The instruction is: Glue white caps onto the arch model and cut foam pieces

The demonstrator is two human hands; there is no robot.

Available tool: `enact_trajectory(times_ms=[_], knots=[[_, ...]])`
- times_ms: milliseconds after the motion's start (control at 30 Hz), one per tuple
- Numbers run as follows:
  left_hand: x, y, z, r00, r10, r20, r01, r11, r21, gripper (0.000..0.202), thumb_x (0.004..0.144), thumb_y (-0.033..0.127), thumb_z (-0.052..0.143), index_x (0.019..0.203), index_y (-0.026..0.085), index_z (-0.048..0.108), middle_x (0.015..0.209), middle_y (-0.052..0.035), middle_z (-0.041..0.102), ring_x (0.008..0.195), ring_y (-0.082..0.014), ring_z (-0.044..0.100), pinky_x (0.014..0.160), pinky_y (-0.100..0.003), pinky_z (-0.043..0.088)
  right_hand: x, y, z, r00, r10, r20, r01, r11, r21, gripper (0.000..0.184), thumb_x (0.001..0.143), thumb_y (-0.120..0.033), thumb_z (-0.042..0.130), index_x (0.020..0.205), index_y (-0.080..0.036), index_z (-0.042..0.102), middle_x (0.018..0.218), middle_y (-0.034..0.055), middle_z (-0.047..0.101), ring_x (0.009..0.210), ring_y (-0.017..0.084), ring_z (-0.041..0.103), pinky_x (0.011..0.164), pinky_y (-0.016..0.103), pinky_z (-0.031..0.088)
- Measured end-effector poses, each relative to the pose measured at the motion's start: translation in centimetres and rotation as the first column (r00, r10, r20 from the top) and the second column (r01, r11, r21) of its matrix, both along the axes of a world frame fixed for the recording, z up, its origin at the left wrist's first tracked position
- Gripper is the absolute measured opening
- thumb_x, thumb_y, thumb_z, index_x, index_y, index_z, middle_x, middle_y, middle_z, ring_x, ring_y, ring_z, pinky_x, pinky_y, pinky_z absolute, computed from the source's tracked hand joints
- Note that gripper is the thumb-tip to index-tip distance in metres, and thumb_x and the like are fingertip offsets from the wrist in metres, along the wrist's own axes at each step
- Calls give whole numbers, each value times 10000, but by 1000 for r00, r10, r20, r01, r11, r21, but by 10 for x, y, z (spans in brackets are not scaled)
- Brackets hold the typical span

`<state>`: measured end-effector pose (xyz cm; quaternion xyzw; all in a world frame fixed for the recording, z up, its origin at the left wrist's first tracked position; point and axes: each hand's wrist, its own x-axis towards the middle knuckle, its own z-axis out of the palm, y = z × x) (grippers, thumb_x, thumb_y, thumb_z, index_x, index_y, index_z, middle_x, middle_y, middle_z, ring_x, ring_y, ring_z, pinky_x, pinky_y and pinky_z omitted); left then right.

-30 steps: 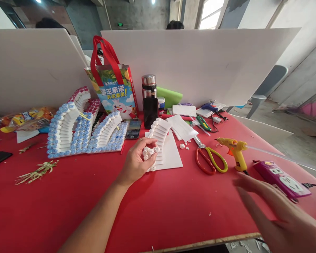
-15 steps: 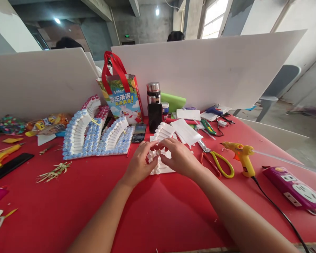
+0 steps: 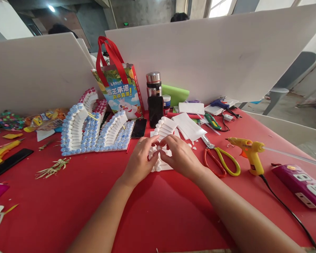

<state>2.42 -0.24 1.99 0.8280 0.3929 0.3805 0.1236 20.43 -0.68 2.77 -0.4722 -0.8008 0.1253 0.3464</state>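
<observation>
My left hand (image 3: pixel 140 158) and my right hand (image 3: pixel 181 154) meet at the middle of the table, fingers curled. Between their fingertips they pinch a small white paper roll (image 3: pixel 158 148), its round end facing me. Right behind and below the fingers lies a white piece built of similar rolls (image 3: pixel 166 127) on a flat white base; my hands hide part of it. White paper sheets (image 3: pixel 191 127) lie just beyond my right hand. Scissors (image 3: pixel 221 160) with one red and one yellow handle rest to the right of it.
A yellow glue gun (image 3: pixel 249 151) with a cord and a purple power strip (image 3: pixel 300 186) sit at the right. Blue-and-white roll models (image 3: pixel 81 133), a gift bag (image 3: pixel 123 93), a phone (image 3: pixel 139 128), another upright black phone (image 3: pixel 156 111) and a steel flask (image 3: pixel 153 84) stand behind. White boards (image 3: pixel 200 59) rise beyond.
The view has tipped down slightly, so the tabletop things sit a little differently in frame. Both hands keep their pinch on the small roll, with only slight finger movement.
</observation>
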Motion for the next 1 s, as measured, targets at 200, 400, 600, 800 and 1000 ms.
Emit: enact_trajectory(times_ms=[200, 400, 600, 800, 1000], knots=[[-4, 4, -1, 992, 5, 129, 8, 995, -96, 546, 883, 152, 589, 1402, 263, 466, 1245, -72, 614, 1185, -211, 560, 1057, -383, 425, 6, 6, -9, 990, -43, -131, 37, 998, -44, 137, 803, -168, 619, 937, -173, 592, 894, 42, 619, 767, 156, 561, 698, 279, 429], [-23, 30, -25, 916, 272, 294, -126, 893, -432, 447, 916, 348, 557, 1315, 159, 488, 1101, -111, 662, 929, -206, 658, 848, -380, 522, 11, 31, 10, 992, -69, -106, 42, 971, -236, 123, 758, -250, 645, 863, -186, 639, 720, -7, 594, 644, 132, 518, 589, 259, 386], [-23, 31, -40, 927, 268, 262, -75, 818, -570, 443, 909, 484, 554, 1241, 192, 547, 942, -62, 672, 853, -211, 666, 745, -343, 518, 5, 38, 11, 999, -33, 7, 34, 982, -187, 99, 780, -237, 634, 865, -185, 632, 781, 8, 603, 653, 129, 506, 606, 260, 376], [-17, 27, -36, 912, 285, 295, -35, 770, -637, 470, 887, 509, 581, 1240, 198, 570, 970, -61, 661, 873, -207, 648, 729, -319, 509, 4, 29, 2, 997, 6, 72, 3, 993, -118, 84, 820, -193, 629, 902, -181, 613, 862, 34, 614, 712, 144, 523, 638, 262, 368], [-13, 23, -29, 913, 258, 316, 8, 764, -646, 483, 881, 488, 606, 1263, 198, 556, 989, -63, 671, 890, -210, 649, 754, -326, 508, 7, 27, -2, 995, 32, 99, -21, 993, -117, 102, 833, -160, 619, 933, -172, 604, 892, 43, 607, 760, 154, 543, 673, 265, 388]])
